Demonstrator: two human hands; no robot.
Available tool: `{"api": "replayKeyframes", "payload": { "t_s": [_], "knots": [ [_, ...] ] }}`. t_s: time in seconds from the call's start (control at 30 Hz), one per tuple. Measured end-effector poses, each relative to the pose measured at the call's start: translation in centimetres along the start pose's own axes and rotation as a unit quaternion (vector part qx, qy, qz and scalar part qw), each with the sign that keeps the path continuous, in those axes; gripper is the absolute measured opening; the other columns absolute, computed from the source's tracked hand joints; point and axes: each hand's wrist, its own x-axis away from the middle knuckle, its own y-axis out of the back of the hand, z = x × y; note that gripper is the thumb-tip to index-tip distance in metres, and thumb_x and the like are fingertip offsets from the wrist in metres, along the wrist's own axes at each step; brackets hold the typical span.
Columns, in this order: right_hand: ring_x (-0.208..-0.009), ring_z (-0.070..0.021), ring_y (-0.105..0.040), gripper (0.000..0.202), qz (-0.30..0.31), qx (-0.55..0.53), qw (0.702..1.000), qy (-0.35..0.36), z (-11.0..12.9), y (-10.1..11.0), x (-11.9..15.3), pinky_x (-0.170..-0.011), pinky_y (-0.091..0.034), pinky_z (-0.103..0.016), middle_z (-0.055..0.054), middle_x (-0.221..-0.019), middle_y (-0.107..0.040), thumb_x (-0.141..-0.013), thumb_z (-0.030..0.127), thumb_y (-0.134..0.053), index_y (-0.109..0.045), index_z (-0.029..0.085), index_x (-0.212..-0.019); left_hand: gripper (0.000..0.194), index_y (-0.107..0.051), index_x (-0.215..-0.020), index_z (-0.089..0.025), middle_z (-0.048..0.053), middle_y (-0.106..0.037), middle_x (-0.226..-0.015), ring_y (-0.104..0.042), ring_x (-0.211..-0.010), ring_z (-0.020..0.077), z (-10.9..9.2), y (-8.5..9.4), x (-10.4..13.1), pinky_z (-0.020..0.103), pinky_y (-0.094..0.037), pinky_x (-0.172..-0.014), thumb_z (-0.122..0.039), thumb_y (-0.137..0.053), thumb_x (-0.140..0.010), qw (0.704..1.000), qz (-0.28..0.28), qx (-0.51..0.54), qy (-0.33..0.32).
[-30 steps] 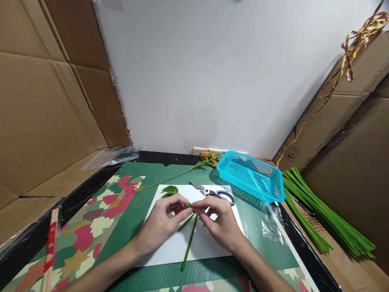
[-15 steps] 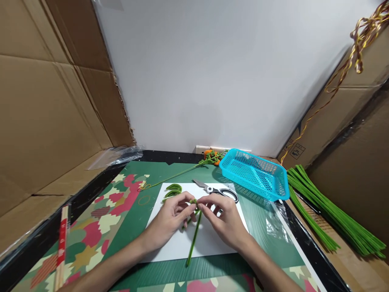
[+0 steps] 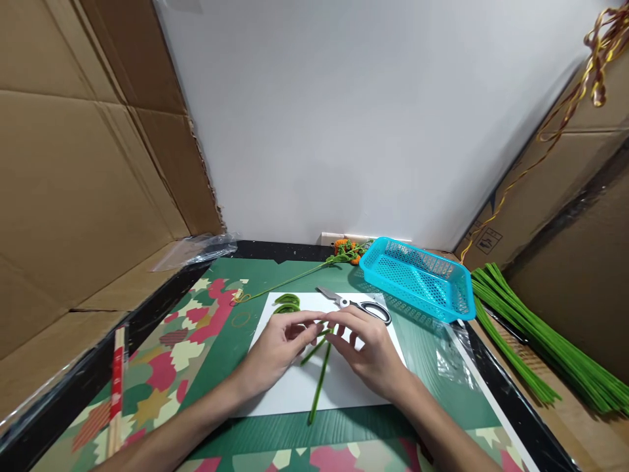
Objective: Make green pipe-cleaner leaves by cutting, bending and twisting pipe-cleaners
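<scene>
Over the white paper (image 3: 354,393), my left hand (image 3: 280,344) and my right hand (image 3: 368,347) meet at the fingertips, both closed on a green fuzzy stem (image 3: 319,387). Its long end hangs down toward the paper's front edge, and a shorter green end slants to the left. My fingers partly hide the top of the stem. Curved green fuzzy pieces (image 3: 287,299) lie on the paper behind my left hand. Scissors (image 3: 356,307) with black and white handles rest behind my right hand.
A blue mesh basket (image 3: 417,278) stands at the back right, beside an orange flower (image 3: 344,248) with a long stem. Bundled green stems (image 3: 550,341) lie far right. Chopsticks in a red wrapper (image 3: 116,387) are at the left. Cardboard flanks both sides.
The view has shifted slightly, moving things to the right. My fingers have changed position around the stem, and more of the shorter green end shows.
</scene>
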Motion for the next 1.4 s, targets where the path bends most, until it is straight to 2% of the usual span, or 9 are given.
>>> {"api": "replayKeyframes", "payload": {
  "t_s": [0.17,0.33,0.5,0.73,1.0,1.17,1.23,1.33,1.4],
  "knots": [
    [-0.086,-0.0168,-0.07,0.025,0.002,0.025,0.999,0.034,-0.3,-0.3,0.2,-0.065,-0.051,-0.024,-0.006,-0.107,-0.075,-0.103,0.014,-0.062,-0.071,0.025,-0.124,0.04,-0.069,-0.126,-0.019,-0.002,-0.06,-0.078,-0.055,-0.07,0.0141,0.2,0.2,-0.2,0.024,-0.043,-0.063,-0.046,-0.072,-0.096,1.0,0.006,0.001,-0.015],
    [-0.087,-0.0192,-0.072,0.02,0.014,0.085,0.996,0.034,-0.3,0.0,0.2,-0.067,-0.052,-0.027,-0.008,-0.11,-0.076,-0.106,0.02,-0.059,-0.073,0.024,-0.121,0.038,-0.064,-0.129,-0.023,-0.004,-0.053,-0.078,-0.045,-0.062,0.0102,-0.3,0.0,0.2,0.021,-0.031,-0.052,-0.047,-0.067,-0.099,0.999,0.043,0.014,0.012],
    [-0.089,-0.0194,-0.072,0.015,0.018,0.107,0.993,0.04,-0.3,0.4,0.3,-0.073,-0.053,-0.028,-0.007,-0.108,-0.076,-0.107,0.02,-0.059,-0.073,0.024,-0.112,0.041,-0.06,-0.13,-0.026,-0.005,-0.053,-0.085,-0.032,-0.049,0.0036,-0.5,-0.3,0.1,0.018,-0.022,-0.041,-0.05,-0.069,-0.097,0.993,0.059,0.094,0.035],
    [-0.088,-0.0183,-0.073,0.017,0.011,0.145,0.987,0.073,-0.3,0.4,0.4,-0.072,-0.052,-0.027,-0.007,-0.105,-0.077,-0.108,0.019,-0.055,-0.071,0.022,-0.112,0.044,-0.061,-0.124,-0.023,-0.001,-0.06,-0.096,-0.047,-0.047,0.0037,-0.5,-0.2,0.0,0.014,-0.031,-0.033,-0.051,-0.075,-0.092,0.994,0.041,0.08,0.062],
    [-0.076,-0.0181,-0.066,0.018,0.017,0.149,0.987,0.048,0.1,0.2,0.5,-0.066,-0.049,-0.028,-0.008,-0.095,-0.072,-0.11,0.023,-0.049,-0.066,0.021,-0.107,0.047,-0.061,-0.116,-0.021,-0.003,-0.064,-0.08,-0.047,-0.043,0.0045,-0.6,-0.1,-0.2,0.014,-0.028,-0.035,-0.049,-0.083,-0.086,0.995,0.009,0.076,0.061],
    [-0.075,-0.017,-0.063,0.015,0.024,0.025,0.998,-0.048,0.7,-0.2,0.4,-0.061,-0.046,-0.025,-0.005,-0.092,-0.066,-0.108,0.027,-0.049,-0.06,0.021,-0.101,0.043,-0.062,-0.113,-0.021,-0.001,-0.07,-0.079,-0.05,-0.044,0.0059,-0.8,0.0,0.0,0.017,-0.034,-0.039,-0.046,-0.084,-0.086,0.998,0.004,0.052,0.04],
    [-0.071,-0.0156,-0.061,0.018,0.029,-0.063,0.991,-0.118,0.9,-0.4,0.3,-0.057,-0.044,-0.024,-0.003,-0.084,-0.064,-0.107,0.035,-0.052,-0.059,0.022,-0.097,0.038,-0.065,-0.112,-0.021,0.002,-0.073,-0.085,-0.062,-0.055,0.0113,-1.0,-0.2,0.1,0.02,-0.044,-0.045,-0.043,-0.083,-0.086,1.0,-0.026,0.01,0.012],
    [-0.054,-0.0125,-0.053,0.03,0.037,-0.207,0.953,-0.216,1.0,-0.7,-0.1,-0.049,-0.039,-0.022,0.003,-0.065,-0.059,-0.104,0.048,-0.059,-0.058,0.021,-0.091,0.032,-0.068,-0.111,-0.022,0.007,-0.075,-0.102,-0.074,-0.088,0.0213,-1.2,-0.5,0.5,0.024,-0.055,-0.06,-0.038,-0.082,-0.088,0.994,-0.079,-0.059,-0.048],
    [-0.046,-0.0108,-0.048,0.037,0.035,-0.291,0.919,-0.262,0.7,-0.9,-0.3,-0.045,-0.037,-0.021,0.005,-0.056,-0.055,-0.099,0.054,-0.066,-0.058,0.02,-0.086,0.031,-0.067,-0.111,-0.022,0.007,-0.076,-0.105,-0.075,-0.094,0.0224,-1.2,-0.6,0.6,0.025,-0.056,-0.064,-0.036,-0.082,-0.088,0.989,-0.103,-0.081,-0.07]
  ]
}}
